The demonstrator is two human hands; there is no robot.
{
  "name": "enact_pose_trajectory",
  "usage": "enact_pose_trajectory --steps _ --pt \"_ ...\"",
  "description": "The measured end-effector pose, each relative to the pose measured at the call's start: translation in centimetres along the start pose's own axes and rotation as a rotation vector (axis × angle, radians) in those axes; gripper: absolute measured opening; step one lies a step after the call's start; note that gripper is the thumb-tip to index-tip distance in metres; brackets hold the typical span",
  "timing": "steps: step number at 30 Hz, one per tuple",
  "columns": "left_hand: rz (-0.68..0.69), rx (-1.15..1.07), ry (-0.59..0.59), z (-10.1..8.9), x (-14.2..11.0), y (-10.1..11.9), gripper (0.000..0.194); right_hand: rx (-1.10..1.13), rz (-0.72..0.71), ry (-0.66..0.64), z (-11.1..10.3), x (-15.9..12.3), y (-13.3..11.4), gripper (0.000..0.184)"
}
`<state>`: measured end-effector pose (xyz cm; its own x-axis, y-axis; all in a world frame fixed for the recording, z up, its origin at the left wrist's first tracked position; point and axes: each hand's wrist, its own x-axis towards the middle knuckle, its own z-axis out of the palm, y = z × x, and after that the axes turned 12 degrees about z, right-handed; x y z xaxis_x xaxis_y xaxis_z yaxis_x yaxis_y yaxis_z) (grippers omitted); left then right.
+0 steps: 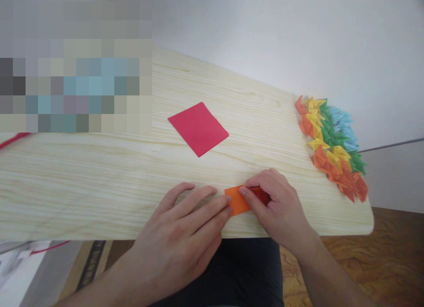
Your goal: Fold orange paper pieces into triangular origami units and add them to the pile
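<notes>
A small folded piece of orange paper (pixel 239 201) lies near the front edge of the table, between my two hands. My right hand (pixel 281 203) pinches its right part between thumb and fingers, where a darker orange layer shows. My left hand (pixel 188 223) rests with fingers stretched out and apart, its fingertips touching the paper's left edge. Farther back, a red square sheet of paper (pixel 198 129) lies flat on the table, touched by neither hand.
Several folded paper figures in orange, yellow, green and blue (pixel 331 143) stand in rows along the right end of the pale wood-grain table (pixel 132 165). A white wall (pixel 281 37) rises behind. The upper left is pixelated. A red cord (pixel 15 140) shows at left.
</notes>
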<state>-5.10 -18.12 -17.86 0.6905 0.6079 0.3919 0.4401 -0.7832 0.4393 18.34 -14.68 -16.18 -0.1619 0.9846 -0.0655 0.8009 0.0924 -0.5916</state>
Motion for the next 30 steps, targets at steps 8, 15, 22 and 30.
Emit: enact_pose_trajectory --steps 8,15,22,30 --pt "-0.018 -0.007 0.000 -0.07 0.17 0.15 0.034 -0.023 -0.001 0.012 0.12 0.00 0.10 0.005" --pt "-0.008 -0.007 0.015 -0.06 0.10 0.15 0.035 -0.034 0.000 0.009 0.10 -0.02 0.08 0.006" --pt "-0.014 -0.013 -0.006 -0.09 0.13 0.10 0.035 -0.034 -0.011 0.015 0.15 0.04 0.07 0.006" --pt "0.012 0.014 -0.012 -0.04 0.20 0.01 0.035 -0.048 0.030 0.055 0.38 -0.06 0.18 0.004"
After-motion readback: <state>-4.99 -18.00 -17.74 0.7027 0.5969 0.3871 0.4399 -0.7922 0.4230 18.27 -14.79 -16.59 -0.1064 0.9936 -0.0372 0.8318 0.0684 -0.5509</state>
